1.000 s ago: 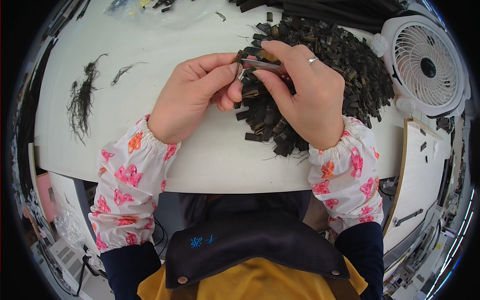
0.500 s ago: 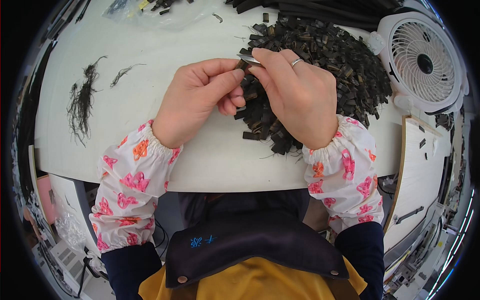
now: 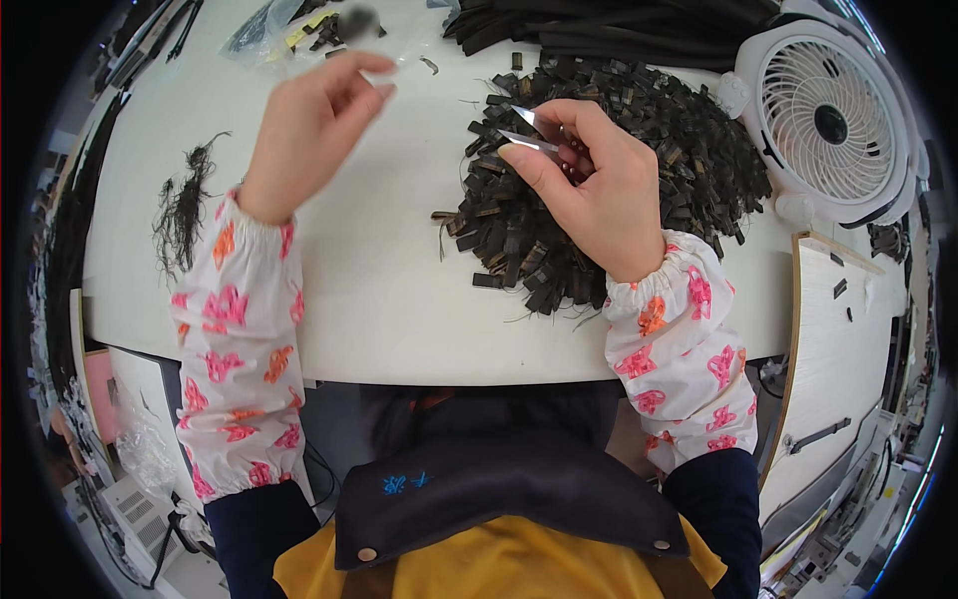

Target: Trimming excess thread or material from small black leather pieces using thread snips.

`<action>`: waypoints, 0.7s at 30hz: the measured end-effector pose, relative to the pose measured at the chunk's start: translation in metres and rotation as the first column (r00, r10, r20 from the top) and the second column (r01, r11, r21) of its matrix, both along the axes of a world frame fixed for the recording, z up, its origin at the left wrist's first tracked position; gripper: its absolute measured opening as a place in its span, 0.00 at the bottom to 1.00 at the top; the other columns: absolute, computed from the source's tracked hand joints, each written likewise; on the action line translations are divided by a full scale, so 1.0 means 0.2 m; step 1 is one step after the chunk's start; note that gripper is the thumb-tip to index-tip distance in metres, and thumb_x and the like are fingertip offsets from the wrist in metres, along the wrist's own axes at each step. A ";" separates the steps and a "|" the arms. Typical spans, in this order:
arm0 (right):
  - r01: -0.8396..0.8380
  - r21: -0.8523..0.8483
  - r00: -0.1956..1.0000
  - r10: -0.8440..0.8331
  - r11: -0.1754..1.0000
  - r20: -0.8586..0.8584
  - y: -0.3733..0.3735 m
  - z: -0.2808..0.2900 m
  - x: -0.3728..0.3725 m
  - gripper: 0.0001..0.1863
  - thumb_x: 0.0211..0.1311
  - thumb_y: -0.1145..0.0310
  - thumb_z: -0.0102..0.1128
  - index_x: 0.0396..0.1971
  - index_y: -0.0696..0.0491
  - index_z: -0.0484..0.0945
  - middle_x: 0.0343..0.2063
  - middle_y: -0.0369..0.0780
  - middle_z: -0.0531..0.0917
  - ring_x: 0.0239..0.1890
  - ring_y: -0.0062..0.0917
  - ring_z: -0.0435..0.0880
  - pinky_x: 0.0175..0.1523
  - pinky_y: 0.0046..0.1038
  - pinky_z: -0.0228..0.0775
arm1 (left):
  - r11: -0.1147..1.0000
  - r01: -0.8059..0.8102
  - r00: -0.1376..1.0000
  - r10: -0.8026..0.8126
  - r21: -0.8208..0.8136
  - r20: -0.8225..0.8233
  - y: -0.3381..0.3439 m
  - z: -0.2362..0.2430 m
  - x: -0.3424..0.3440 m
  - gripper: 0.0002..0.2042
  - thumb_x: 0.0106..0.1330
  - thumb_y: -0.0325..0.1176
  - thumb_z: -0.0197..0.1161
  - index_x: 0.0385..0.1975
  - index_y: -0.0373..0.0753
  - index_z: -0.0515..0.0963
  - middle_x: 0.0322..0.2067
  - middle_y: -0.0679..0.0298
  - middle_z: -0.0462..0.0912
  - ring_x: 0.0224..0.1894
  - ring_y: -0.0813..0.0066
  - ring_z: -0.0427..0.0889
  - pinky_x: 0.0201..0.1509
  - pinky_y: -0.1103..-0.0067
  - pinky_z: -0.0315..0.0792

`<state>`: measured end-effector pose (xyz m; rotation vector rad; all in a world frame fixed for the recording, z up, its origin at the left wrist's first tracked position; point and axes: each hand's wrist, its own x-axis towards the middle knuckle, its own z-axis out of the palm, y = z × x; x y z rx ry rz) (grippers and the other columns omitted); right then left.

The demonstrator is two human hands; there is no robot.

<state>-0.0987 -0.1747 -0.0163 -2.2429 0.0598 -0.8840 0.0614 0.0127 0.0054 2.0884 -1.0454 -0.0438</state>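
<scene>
In my right hand [image 3: 604,175] is a pair of thread snips [image 3: 531,143], its two pointed blades spread apart over the left side of a large heap of small black folded fabric tabs [image 3: 639,140]. My left hand [image 3: 317,130] is raised over the far left part of the table, thumb and forefinger apart, and nothing shows between them. Just beyond its fingertips is a dark blurred piece [image 3: 360,22], seemingly in the air. Behind it, several black tabs [image 3: 329,35] lie by a clear plastic bag [image 3: 264,35].
A tangle of black thread [image 3: 185,210] lies on the white table [image 3: 389,309] at the left. Long black strips [image 3: 609,25] stretch along the back. At the right stand a white fan [image 3: 833,125] and a pale board [image 3: 838,349].
My left hand has let go of a dark tab and moved left and away from the right hand. The snips have opened in my right hand, which has barely moved.
</scene>
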 end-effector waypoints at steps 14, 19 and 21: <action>-0.109 -0.285 0.959 0.026 0.952 -0.281 0.02 0.00 -0.02 0.09 0.44 0.67 0.65 0.23 0.53 0.74 0.24 0.37 0.78 0.22 0.30 0.80 0.25 0.29 0.70 | 0.953 0.274 0.961 -0.276 0.131 -0.008 0.06 -0.07 -0.17 0.08 0.56 0.20 0.57 0.35 0.30 0.77 0.28 0.62 0.77 0.26 0.75 0.75 0.29 0.81 0.69; -0.153 -0.047 0.983 0.147 0.987 -0.109 0.05 0.02 -0.01 0.11 0.44 0.79 0.66 0.31 0.57 0.78 0.26 0.37 0.79 0.23 0.17 0.76 0.25 0.17 0.66 | 0.941 0.333 0.724 -0.300 -0.067 -0.621 0.09 0.02 -0.23 0.14 0.60 0.22 0.59 0.46 0.32 0.72 0.24 0.69 0.76 0.27 0.86 0.73 0.32 0.88 0.67; -0.346 0.122 0.927 0.359 0.930 -0.107 0.09 0.03 -0.02 0.19 0.47 0.78 0.66 0.43 0.55 0.76 0.28 0.36 0.80 0.26 0.13 0.75 0.28 0.14 0.65 | 0.926 0.325 0.514 -0.343 -0.191 -0.786 0.09 0.02 -0.24 0.27 0.58 0.23 0.62 0.57 0.36 0.59 0.24 0.68 0.76 0.27 0.85 0.75 0.33 0.89 0.69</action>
